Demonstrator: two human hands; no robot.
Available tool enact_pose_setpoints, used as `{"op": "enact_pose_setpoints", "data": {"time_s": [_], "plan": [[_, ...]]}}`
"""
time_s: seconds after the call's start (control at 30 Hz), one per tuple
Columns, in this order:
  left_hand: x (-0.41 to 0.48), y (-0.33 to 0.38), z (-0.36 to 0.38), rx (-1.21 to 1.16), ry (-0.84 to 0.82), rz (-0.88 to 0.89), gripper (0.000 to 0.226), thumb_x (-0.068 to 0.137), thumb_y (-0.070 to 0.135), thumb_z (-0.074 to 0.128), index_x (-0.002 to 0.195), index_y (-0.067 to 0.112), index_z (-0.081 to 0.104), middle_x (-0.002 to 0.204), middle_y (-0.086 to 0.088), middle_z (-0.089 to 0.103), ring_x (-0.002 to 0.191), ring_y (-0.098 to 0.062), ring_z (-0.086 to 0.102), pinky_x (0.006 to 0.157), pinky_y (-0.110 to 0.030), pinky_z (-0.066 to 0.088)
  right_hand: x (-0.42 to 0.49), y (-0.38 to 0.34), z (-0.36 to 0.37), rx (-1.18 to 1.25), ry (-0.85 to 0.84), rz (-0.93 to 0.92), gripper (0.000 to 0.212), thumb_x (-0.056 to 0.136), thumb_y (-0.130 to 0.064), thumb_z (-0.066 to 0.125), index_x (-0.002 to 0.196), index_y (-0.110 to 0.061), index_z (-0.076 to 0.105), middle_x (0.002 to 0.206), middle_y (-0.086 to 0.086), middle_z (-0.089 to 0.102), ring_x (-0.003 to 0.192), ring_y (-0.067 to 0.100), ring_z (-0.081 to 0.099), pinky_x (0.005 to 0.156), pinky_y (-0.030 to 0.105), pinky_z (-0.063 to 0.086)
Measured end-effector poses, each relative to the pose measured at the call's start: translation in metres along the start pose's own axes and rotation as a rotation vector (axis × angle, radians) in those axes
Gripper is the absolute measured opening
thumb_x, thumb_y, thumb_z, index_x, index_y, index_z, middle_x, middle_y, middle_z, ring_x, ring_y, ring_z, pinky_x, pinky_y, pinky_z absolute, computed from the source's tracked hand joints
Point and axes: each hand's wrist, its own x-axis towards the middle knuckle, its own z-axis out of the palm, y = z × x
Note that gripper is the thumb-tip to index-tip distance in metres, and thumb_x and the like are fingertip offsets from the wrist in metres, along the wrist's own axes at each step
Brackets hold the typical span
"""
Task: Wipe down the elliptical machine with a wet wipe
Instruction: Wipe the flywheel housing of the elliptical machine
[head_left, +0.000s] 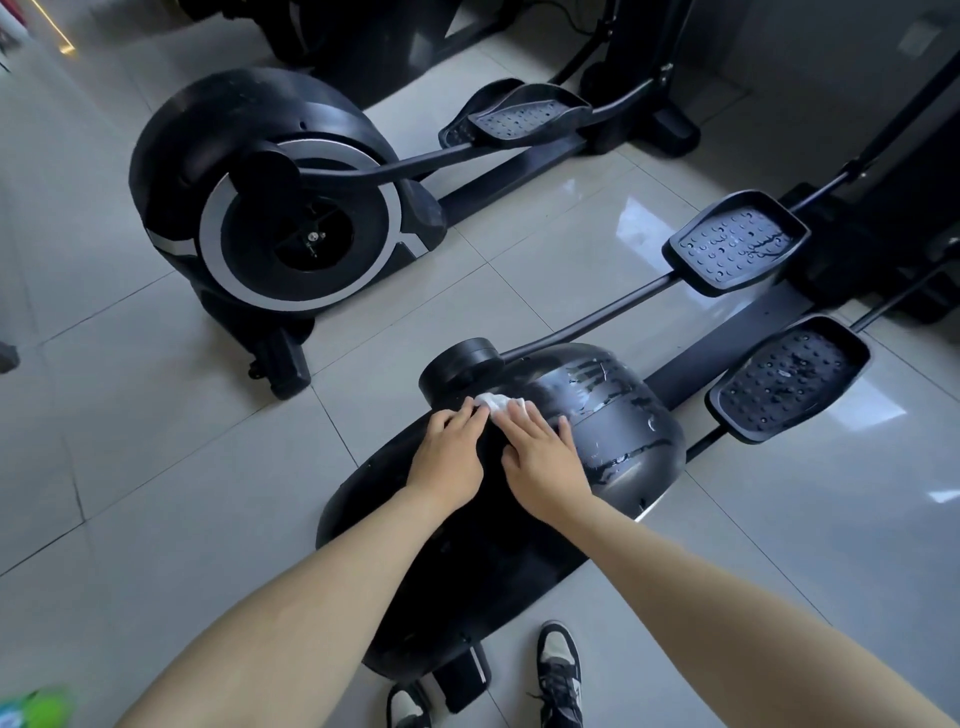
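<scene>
Atop elliptical housing (623, 415), wipe (493, 401) in pinch of left fingers (464, 411), under flat right fingers (521, 417)

My left forearm (291, 613) and right forearm (727, 587) are bare from the frame edge to the wrist. My left hand (449, 457) and right hand (543, 462) are likewise bare. Footwear: I wear a matched pair of low-top, lace-up sneakers in black and white. The right shoe (560, 675) shows a pale toe panel (556, 647) bordered by a black overlay, black laces (562, 691) over the instep, and pale side panels behind black trim. The left shoe (408, 707) follows the same scheme; only its front portion is in view, cut off by the lower frame edge.
</scene>
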Motion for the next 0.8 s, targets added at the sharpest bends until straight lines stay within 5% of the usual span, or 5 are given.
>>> {"op": "enact_pose_setpoints", "data": {"time_s": [0.1,0.27,0.5,0.7,0.8], "plan": [[-0.002,-0.008,-0.002,-0.012,-0.035,0.029,0.071,0.095,-0.006,0.038,0.160,0.022,0.028,0.169,0.002,0.020,0.149,-0.020,0.021,0.112,-0.034,0.040,-0.005,0.008,-0.007,-0.071,-0.016,0.004,0.059,0.101,-0.017,0.037,0.157,-0.034,0.029,0.165,-0.009,0.026,0.155,0.011,0.011,0.124,0.056,0.001],[-0.011,-0.024,-0.008,-0.112,-0.101,0.053,0.067,0.097,-0.008,0.034,0.160,0.016,0.030,0.169,0.002,0.019,0.155,-0.015,0.019,0.125,-0.033,0.023,0.008,-0.001,-0.007,-0.017,0.023,0.300,0.053,0.101,-0.024,0.033,0.154,-0.021,0.027,0.167,0.000,0.021,0.156,0.018,0.003,0.122,0.057,-0.002],[-0.033,-0.043,-0.003,-0.053,0.025,0.055,0.070,0.094,-0.007,0.041,0.158,0.019,0.034,0.163,0.008,0.031,0.139,-0.024,0.037,0.112,-0.034,0.040,-0.003,-0.043,0.018,-0.135,-0.109,-0.049,0.064,0.102,-0.018,0.031,0.162,-0.029,0.014,0.170,-0.005,0.013,0.157,0.015,-0.002,0.121,0.059,-0.009],[-0.037,-0.056,-0.005,-0.152,-0.046,0.019,0.067,0.094,-0.011,0.036,0.158,0.011,0.034,0.167,-0.003,0.027,0.153,-0.018,0.025,0.124,-0.029,0.023,0.041,-0.035,-0.001,-0.147,-0.140,0.150,0.052,0.104,-0.024,0.028,0.155,-0.019,0.027,0.169,0.001,0.014,0.157,0.017,0.000,0.121,0.063,-0.008],[-0.039,-0.054,-0.009,-0.213,-0.042,0.012,0.068,0.094,-0.011,0.036,0.158,0.013,0.036,0.166,-0.001,0.029,0.152,-0.015,0.028,0.122,-0.024,0.023,0.047,-0.055,0.011,-0.139,-0.204,0.073,0.050,0.102,-0.023,0.031,0.152,-0.020,0.034,0.168,0.000,0.018,0.157,0.017,-0.002,0.120,0.064,-0.010]]}}
